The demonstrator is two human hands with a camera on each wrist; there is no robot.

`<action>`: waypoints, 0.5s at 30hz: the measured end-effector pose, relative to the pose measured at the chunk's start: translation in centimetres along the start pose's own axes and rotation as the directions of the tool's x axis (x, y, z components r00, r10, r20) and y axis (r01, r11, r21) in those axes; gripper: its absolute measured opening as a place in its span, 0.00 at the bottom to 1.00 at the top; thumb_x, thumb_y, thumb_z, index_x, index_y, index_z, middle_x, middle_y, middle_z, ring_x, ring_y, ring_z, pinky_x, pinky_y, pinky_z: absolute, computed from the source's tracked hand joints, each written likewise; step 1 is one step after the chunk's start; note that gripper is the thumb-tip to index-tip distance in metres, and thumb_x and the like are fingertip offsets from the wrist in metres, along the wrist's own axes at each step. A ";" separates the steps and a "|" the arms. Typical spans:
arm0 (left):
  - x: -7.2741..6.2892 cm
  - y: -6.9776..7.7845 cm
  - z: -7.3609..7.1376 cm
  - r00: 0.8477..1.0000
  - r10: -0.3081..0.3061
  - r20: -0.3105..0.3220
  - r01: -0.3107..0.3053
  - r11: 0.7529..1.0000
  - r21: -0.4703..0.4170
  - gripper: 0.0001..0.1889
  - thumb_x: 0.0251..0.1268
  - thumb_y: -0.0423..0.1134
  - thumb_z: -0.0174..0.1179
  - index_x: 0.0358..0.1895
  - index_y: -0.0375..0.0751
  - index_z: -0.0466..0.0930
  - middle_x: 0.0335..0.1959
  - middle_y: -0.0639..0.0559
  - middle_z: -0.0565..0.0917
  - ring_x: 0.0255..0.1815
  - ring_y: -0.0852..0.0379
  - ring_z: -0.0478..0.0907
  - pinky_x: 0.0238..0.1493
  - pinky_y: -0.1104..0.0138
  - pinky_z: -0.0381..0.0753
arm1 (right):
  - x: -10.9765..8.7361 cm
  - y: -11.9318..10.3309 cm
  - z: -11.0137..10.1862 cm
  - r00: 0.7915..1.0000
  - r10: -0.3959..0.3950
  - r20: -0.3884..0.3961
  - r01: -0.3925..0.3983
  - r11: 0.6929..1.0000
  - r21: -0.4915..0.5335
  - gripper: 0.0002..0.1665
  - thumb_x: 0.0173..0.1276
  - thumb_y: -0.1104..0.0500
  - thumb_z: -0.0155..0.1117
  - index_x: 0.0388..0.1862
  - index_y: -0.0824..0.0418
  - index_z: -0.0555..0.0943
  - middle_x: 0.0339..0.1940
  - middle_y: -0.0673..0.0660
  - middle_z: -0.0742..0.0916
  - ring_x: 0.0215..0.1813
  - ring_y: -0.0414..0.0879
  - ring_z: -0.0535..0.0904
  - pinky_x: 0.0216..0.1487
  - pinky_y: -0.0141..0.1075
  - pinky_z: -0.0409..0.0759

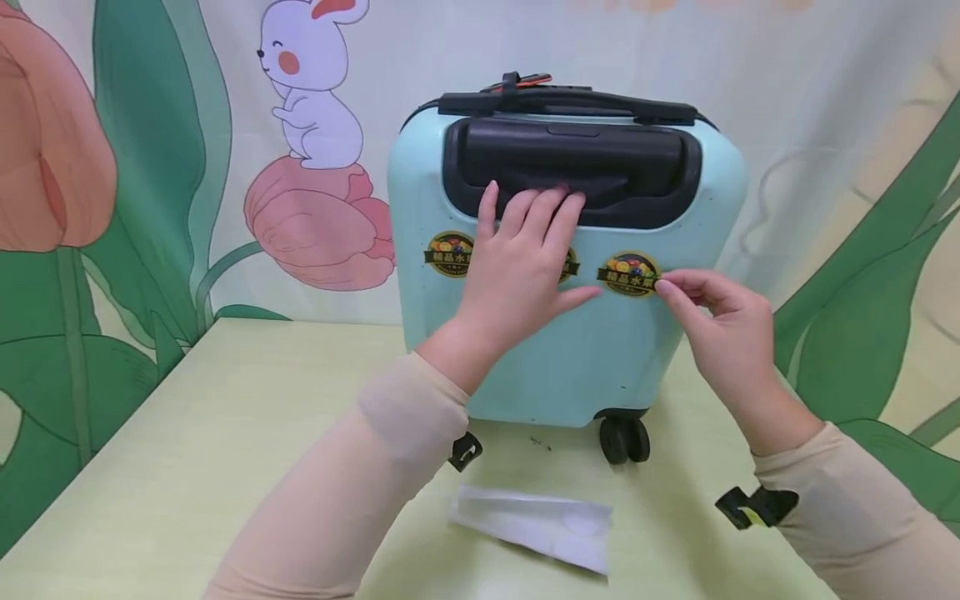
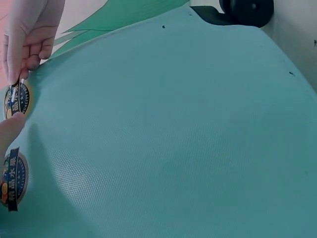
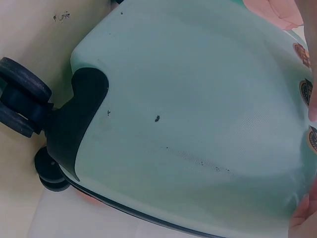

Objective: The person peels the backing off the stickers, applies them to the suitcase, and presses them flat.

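Note:
A light-blue suitcase (image 1: 570, 358) stands upright on the table, with a row of round fruit-printed stickers across its front. My left hand (image 1: 517, 267) rests on the suitcase with fingers spread, fingertips at the lower edge of the black handle recess (image 1: 570, 171). It partly covers the middle sticker (image 1: 572, 265) and the edge of the left sticker (image 1: 448, 253). With thumb and forefinger, my right hand (image 1: 727, 329) pinches the right edge of the right sticker (image 1: 628, 273). In the left wrist view that sticker (image 2: 21, 98) lies against the shell under the right fingertips.
A creased white paper strip (image 1: 536, 529) lies on the table (image 1: 247, 467) in front of the suitcase. Black wheels (image 1: 624, 439) show at its base and a black carry handle (image 1: 570, 102) on top. Behind hangs a printed backdrop (image 1: 750, 67) with a rabbit and tulips.

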State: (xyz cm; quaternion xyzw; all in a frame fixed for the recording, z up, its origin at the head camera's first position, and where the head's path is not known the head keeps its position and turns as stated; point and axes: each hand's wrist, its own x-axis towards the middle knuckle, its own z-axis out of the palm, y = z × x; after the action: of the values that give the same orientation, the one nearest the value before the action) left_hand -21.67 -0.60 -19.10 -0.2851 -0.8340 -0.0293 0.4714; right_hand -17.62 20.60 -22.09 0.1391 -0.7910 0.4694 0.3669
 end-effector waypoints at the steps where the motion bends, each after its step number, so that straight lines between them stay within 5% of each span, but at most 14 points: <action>1: 0.0 0.1 0.1 1.000 -0.005 0.004 0.005 1.000 -0.004 0.46 0.46 0.70 0.60 0.65 0.43 0.66 0.61 0.48 0.70 0.62 0.49 0.61 0.68 0.48 0.37 | 0.0 0.1 0.0 1.000 -0.004 -0.003 0.004 1.000 -0.001 0.10 0.61 0.64 0.66 0.37 0.72 0.83 0.27 0.36 0.83 0.31 0.36 0.76 0.32 0.24 0.71; 15: 0.2 0.7 0.4 0.998 -0.070 -0.005 0.070 0.997 -0.017 0.42 0.48 0.69 0.60 0.62 0.44 0.67 0.60 0.48 0.70 0.61 0.50 0.61 0.69 0.50 0.36 | 0.0 0.4 0.4 0.999 -0.020 -0.042 0.020 1.000 -0.002 0.07 0.61 0.65 0.66 0.35 0.69 0.84 0.26 0.33 0.82 0.30 0.35 0.76 0.29 0.25 0.68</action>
State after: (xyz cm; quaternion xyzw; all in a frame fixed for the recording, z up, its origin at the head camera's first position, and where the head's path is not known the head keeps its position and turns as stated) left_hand -21.67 0.20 -19.35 -0.2597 -0.8419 -0.0537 0.4700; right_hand -18.00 20.46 -22.45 0.1368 -0.7822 0.4679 0.3880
